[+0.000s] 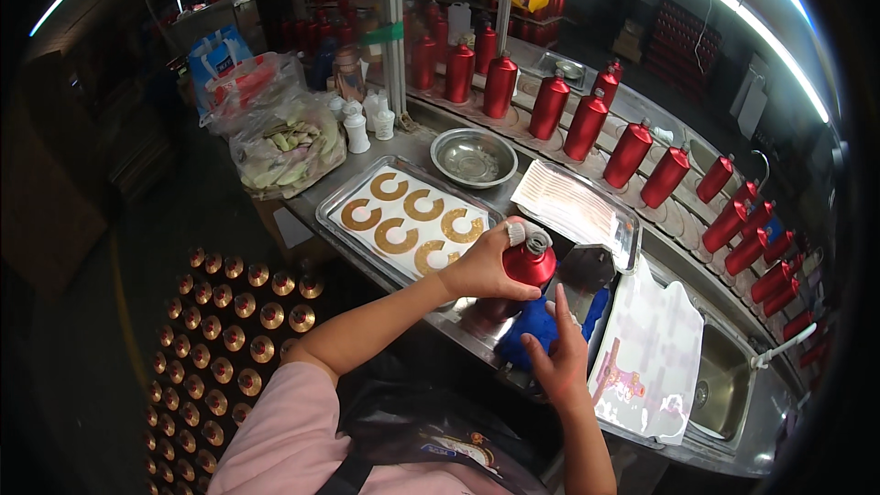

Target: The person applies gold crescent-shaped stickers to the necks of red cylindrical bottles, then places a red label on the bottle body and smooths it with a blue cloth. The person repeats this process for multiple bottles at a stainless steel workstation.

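In my left hand (484, 264) is a shiny red metal bottle (532, 263), gripped round its shoulder, with its bare threaded neck tilted up. A white covering shows on one finger of that hand. Just right of the bottle, my right hand (561, 353) is raised with thumb and fingers apart, holding nothing. Below the bottle, beside my right hand, a crumpled blue cloth (530, 328) lies on the metal worktop. To the left is a metal tray (332, 231) with gold C-shaped labels (397, 235) on a white sheet. My hand hides the tray's near right corner.
Beyond my hands are a metal bowl (473, 158) and a tray of pale strips (568, 202). Red bottles (628, 154) line a curved conveyor behind. A printed white sheet (653, 339) and a sink (724, 385) lie right; gold-topped bottles (220, 369) stand low at left.
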`<act>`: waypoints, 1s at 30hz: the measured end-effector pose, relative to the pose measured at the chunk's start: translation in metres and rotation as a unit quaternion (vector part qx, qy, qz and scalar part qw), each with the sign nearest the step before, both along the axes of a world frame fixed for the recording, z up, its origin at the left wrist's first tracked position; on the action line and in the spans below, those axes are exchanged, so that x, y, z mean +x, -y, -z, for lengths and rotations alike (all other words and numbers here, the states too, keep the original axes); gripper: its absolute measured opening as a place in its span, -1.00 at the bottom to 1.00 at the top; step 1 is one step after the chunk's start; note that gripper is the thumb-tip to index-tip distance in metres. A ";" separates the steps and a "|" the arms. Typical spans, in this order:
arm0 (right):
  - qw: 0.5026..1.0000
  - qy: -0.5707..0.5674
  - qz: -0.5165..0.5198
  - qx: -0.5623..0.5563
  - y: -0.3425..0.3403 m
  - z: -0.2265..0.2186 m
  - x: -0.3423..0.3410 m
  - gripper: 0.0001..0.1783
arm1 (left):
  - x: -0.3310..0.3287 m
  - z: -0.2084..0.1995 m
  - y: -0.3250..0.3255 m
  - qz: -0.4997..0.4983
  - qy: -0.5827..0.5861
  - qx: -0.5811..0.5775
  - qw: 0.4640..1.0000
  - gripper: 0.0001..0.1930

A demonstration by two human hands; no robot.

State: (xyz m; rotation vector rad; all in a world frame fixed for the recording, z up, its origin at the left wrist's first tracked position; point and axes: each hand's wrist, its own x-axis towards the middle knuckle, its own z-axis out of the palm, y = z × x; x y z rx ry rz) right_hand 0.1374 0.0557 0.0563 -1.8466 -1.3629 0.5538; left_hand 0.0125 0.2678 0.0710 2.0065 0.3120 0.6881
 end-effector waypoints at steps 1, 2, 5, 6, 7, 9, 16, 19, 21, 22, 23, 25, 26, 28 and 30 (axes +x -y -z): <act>1.000 -0.002 0.009 0.016 -0.002 0.001 0.001 -0.01 | -0.001 0.002 -0.001 0.013 0.003 -0.008 1.000 -0.32; 0.999 0.001 0.015 0.029 -0.005 0.003 0.002 0.01 | -0.001 0.004 -0.001 0.027 0.005 -0.019 0.999 -0.32; 0.999 -0.008 0.014 0.052 -0.012 0.006 0.001 0.03 | -0.001 0.005 -0.006 0.090 0.009 -0.055 0.994 -0.32; 0.998 -0.009 0.008 0.059 -0.015 0.006 0.001 0.03 | -0.001 0.004 -0.009 0.104 -0.018 -0.091 0.990 -0.32; 0.998 -0.011 0.002 0.063 -0.016 0.006 -0.001 0.03 | -0.001 0.004 -0.009 0.127 -0.003 -0.110 0.986 -0.34; 0.999 -0.052 0.005 -0.004 -0.015 0.005 -0.003 0.01 | -0.005 0.002 -0.011 0.117 -0.037 -0.095 0.988 -0.18; 0.984 -0.162 0.072 0.015 0.002 -0.002 0.002 -0.06 | -0.024 0.015 0.020 0.005 -0.029 -0.068 0.997 0.21; 0.986 -0.156 0.051 -0.005 0.003 -0.005 0.001 -0.02 | -0.020 0.023 0.033 -0.019 -0.001 -0.141 0.990 0.16; 0.988 -0.151 0.020 -0.018 0.000 -0.007 -0.004 -0.01 | -0.018 0.024 0.036 -0.027 -0.001 -0.136 0.990 0.15; 0.989 -0.145 0.024 -0.027 -0.002 -0.008 -0.007 0.02 | -0.019 0.022 0.036 -0.032 -0.003 -0.135 0.990 0.15; 0.990 -0.137 0.027 -0.015 -0.003 -0.009 -0.009 0.01 | -0.019 0.021 0.037 -0.031 0.006 -0.128 0.991 0.15; 0.987 -0.154 0.043 -0.014 -0.004 -0.011 -0.014 0.00 | -0.021 0.018 0.038 -0.033 0.011 -0.130 0.991 0.16; 0.988 -0.150 0.040 -0.008 -0.002 -0.012 -0.017 -0.01 | -0.027 0.017 0.039 -0.029 0.012 -0.109 0.994 0.16; 0.983 -0.171 0.058 -0.017 0.004 -0.014 -0.018 -0.02 | -0.037 0.021 0.036 -0.024 -0.008 -0.079 0.997 0.17; 0.978 -0.192 0.078 -0.016 0.014 -0.015 -0.015 -0.04 | -0.050 0.032 0.021 -0.023 0.030 -0.164 0.986 0.14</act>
